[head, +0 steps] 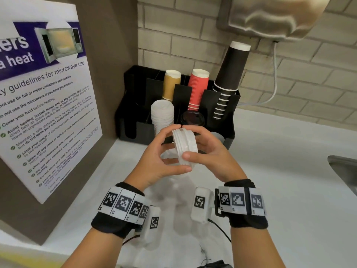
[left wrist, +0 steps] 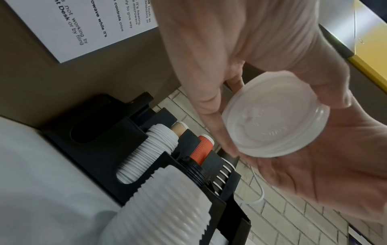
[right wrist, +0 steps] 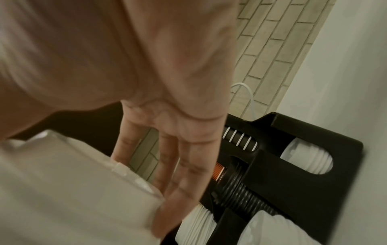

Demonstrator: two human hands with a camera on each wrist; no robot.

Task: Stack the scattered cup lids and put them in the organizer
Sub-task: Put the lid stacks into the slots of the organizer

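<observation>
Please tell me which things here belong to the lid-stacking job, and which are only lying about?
Job: white lids held by left hand and right hand; black organizer.
Lying about: microwave poster; paper cups; sink.

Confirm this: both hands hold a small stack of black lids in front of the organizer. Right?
Not quite. The lids are white, not black; the head view shows this. The rest stands: left hand and right hand hold them in front of the organizer.

Counter (head: pixel 270 171) right of my hands: open. Far side: organizer (head: pixel 133 105), its slots crowded with cups (head: pixel 229 74).
</observation>
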